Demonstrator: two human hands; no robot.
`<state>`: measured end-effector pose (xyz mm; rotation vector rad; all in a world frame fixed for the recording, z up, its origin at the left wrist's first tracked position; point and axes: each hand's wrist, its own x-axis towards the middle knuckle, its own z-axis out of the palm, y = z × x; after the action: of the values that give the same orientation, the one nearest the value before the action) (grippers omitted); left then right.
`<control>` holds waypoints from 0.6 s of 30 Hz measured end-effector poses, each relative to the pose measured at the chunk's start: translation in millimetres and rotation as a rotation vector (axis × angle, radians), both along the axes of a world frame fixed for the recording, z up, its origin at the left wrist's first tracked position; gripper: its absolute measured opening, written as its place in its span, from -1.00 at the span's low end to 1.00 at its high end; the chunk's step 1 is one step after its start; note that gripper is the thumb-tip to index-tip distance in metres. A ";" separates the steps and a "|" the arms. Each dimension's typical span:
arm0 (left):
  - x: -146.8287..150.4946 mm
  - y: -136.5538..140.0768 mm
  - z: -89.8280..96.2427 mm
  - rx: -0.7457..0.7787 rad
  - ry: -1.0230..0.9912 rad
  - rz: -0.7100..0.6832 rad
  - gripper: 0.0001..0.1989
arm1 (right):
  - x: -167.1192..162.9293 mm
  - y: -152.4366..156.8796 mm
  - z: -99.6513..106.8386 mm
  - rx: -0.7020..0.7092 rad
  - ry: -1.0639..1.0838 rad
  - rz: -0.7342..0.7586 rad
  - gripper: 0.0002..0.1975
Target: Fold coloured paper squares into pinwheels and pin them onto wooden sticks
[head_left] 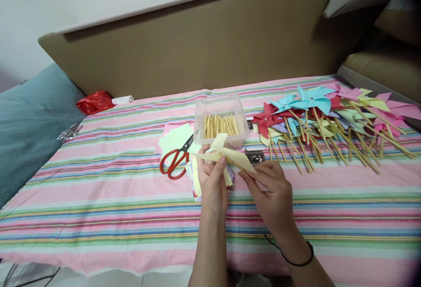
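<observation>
A bed covered by a pink striped sheet (98, 190) fills the view, backed by a tan headboard (197, 45), with a teal cushion (29, 120) at the left edge. On the right of the sheet lies a large heap of finished paper pinwheels (332, 120) in blue, red, pink, green and yellow, their wooden sticks fanned toward the viewer. Near the middle stands a clear plastic box of wooden sticks (221, 124), with a stack of coloured paper squares (176, 140) to its left and red-handled scissors (176, 159) lying on that stack. A small tin of metal pins (255, 157) sits just right of the box. In front of the box, held above the sheet, is a pale yellow paper pinwheel blade (226, 154), partly folded. It looks very light, thin and floppy, easy to crease or tear, so it is probably best held at the gathered centre, not by the loose points. The left hand (212, 181) has its grip closed on the paper near its middle, thumb on top and fingers behind. The right hand (271, 186) pinches the paper's right tip between thumb and forefinger, the other fingers curled loosely beneath; a thin black band (297, 260) circles that wrist. A red plastic bag (95, 102) lies far left by the headboard.
</observation>
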<state>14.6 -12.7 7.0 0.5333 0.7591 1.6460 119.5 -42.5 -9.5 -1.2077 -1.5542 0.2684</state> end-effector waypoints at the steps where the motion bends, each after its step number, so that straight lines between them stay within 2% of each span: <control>1: 0.0 0.0 0.1 -0.002 0.002 -0.003 -0.48 | 0.1 0.2 -0.3 0.003 0.000 -0.001 -0.83; 5: -1.0 0.6 -0.3 0.003 0.001 -0.007 -0.42 | 0.0 0.6 -0.8 0.002 0.015 0.000 -0.84; 9: -6.5 1.7 -1.9 0.014 -0.002 0.017 -0.50 | 0.3 1.0 -0.8 -0.002 0.037 -0.007 -0.84; 11: -10.2 2.4 -2.9 0.002 0.032 0.028 -0.52 | 1.4 1.2 -1.2 0.001 0.029 -0.003 -0.85; 18: -16.6 4.6 -2.8 0.022 0.171 0.084 -0.40 | 6.3 1.2 -1.5 -0.032 0.008 0.027 -0.84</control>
<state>-2.1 -8.1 4.3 0.6725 0.8995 1.7026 125.8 -41.3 -10.9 -1.2097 -1.5659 0.3161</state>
